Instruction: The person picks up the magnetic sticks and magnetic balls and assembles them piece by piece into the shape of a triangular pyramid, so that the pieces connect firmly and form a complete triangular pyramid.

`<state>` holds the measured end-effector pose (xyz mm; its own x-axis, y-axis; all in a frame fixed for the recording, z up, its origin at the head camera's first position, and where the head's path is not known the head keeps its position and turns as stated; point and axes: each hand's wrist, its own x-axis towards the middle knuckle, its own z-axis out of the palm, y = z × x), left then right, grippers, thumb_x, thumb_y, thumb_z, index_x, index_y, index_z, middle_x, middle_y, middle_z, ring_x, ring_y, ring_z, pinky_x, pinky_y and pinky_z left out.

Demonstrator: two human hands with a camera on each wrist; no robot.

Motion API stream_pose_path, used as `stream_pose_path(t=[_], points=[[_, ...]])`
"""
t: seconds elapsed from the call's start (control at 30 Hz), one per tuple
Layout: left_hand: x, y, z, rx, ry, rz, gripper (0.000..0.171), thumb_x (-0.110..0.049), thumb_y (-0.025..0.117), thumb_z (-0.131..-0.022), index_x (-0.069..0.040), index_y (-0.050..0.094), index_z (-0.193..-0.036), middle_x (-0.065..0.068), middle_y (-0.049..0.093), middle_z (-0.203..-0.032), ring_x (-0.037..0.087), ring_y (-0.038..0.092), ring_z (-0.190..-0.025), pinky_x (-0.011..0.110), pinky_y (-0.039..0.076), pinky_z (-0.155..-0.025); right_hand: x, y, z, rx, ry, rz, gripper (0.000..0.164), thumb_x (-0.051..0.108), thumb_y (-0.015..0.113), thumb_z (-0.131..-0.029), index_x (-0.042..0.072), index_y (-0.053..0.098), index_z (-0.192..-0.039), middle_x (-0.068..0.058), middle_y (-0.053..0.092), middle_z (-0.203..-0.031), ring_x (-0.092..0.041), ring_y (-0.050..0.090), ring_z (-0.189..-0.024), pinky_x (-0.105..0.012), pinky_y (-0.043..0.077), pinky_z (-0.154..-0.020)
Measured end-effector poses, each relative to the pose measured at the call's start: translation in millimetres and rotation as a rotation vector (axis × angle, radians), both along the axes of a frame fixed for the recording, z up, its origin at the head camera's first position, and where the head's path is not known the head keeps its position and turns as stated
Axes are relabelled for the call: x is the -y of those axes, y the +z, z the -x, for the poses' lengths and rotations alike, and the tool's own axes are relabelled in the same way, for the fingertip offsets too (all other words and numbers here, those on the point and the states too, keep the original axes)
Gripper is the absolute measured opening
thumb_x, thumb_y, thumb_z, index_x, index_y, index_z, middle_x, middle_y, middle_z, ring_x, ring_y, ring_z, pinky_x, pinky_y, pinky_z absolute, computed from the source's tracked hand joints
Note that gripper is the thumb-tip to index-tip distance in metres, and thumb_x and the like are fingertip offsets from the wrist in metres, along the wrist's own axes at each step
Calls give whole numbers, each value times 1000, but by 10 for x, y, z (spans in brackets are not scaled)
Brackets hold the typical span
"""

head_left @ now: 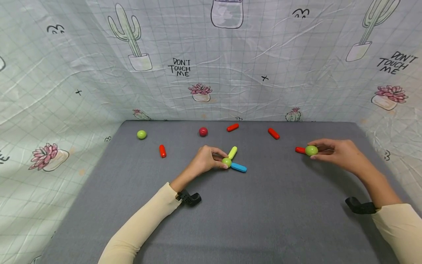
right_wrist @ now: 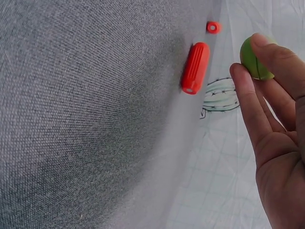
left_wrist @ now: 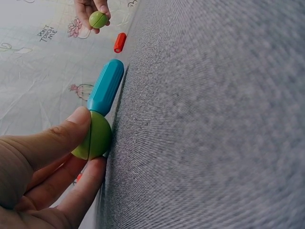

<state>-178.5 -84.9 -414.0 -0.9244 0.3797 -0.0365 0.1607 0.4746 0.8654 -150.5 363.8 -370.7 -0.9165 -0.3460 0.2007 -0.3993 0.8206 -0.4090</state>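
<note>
My left hand (head_left: 206, 160) pinches a glossy green ball (left_wrist: 99, 137) between thumb and fingers, low over the grey table. A ridged blue stick (head_left: 239, 167) meets this ball at one end and points right. A yellow-green stick (head_left: 233, 152) runs from the ball toward the back. Over on the right side, my right hand (head_left: 336, 151) holds another green ball (right_wrist: 256, 58) in its fingertips, raised off the table. A red stick (right_wrist: 195, 68) lies on the table apart from that ball, partly hidden behind it in the head view.
Along the back of the table (head_left: 263, 220) lie a dark red ball (head_left: 203, 131) and two red sticks (head_left: 232, 127). At the left are a green ball (head_left: 141, 134) and a red stick (head_left: 162, 151). A patterned cloth (head_left: 230, 73) rises behind the table.
</note>
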Motion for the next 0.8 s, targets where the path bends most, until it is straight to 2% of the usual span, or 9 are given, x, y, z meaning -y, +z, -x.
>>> stream_pose_path(t=[0.17, 0.47, 0.63, 0.8], points=[[4, -2, -10, -4, -3, -8, 29, -8, 92, -73, -9, 81, -99, 5, 78, -98, 12, 75, -88, 26, 60, -73, 32, 8, -13, 26, -3, 16, 42, 21, 87, -83, 10, 74, -121, -9, 77, -104, -13, 75, -84, -13, 51, -67], [19, 10, -23, -42, -4, 13, 29, -9, 92, -74, -7, 81, -101, 6, 78, -94, 13, 75, -85, 25, 60, -72, 121, 2, -41, 68, 19, 94, 41, 17, 85, -85, 11, 72, -123, -11, 75, -107, 4, 68, -90, -5, 49, -72], [28, 13, -25, -61, -9, 29, 29, -11, 92, -74, -8, 81, -101, 6, 78, -92, 12, 75, -83, 25, 59, -71, 180, -10, -53, 71, 17, 105, 42, 12, 86, -83, 13, 72, -123, -8, 75, -109, 11, 63, -93, -6, 51, -76], [28, 5, -19, -57, -15, 32, 29, -12, 92, -75, -9, 81, -102, 5, 78, -91, 12, 75, -84, 25, 59, -71, 202, -11, -68, 66, 48, 119, 42, 11, 84, -84, 12, 71, -124, -9, 74, -110, 11, 63, -95, -11, 54, -77]])
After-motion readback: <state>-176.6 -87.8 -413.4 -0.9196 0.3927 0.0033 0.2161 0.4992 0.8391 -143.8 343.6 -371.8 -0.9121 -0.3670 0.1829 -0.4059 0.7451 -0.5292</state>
